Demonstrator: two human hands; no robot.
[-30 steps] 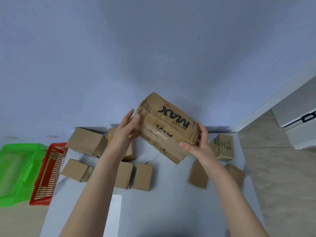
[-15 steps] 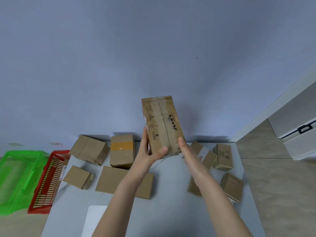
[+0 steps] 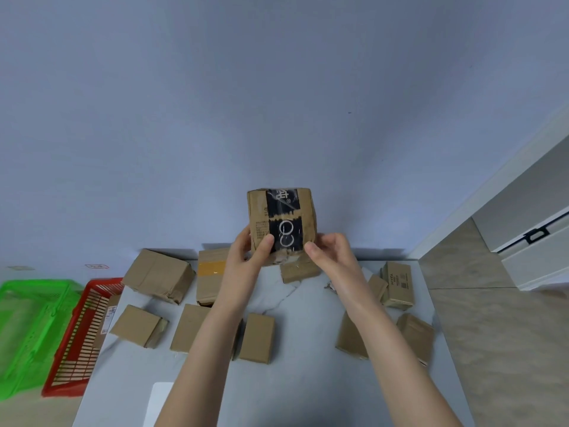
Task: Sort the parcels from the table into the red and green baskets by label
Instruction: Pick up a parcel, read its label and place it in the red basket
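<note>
**Taped parcel held up over the table**

The left hand (image 3: 249, 257) and right hand (image 3: 331, 254) clasp a brown cardboard parcel with black tape (image 3: 281, 224) from either side, above the far edge of the grey marbled table (image 3: 308, 380). White rings mark the tape. A small brown box (image 3: 397, 283) at the right reads, perhaps, "MYPA". The red slatted basket (image 3: 77, 340) and green plastic basket (image 3: 27, 328) sit to the left.

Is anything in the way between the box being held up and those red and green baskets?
Nothing visible blocks it. The left hand and right hand hold the brown cardboard parcel with black tape in the air; the loose cardboard parcels toward the red slatted basket and green basket lie lower, on the table.
</note>
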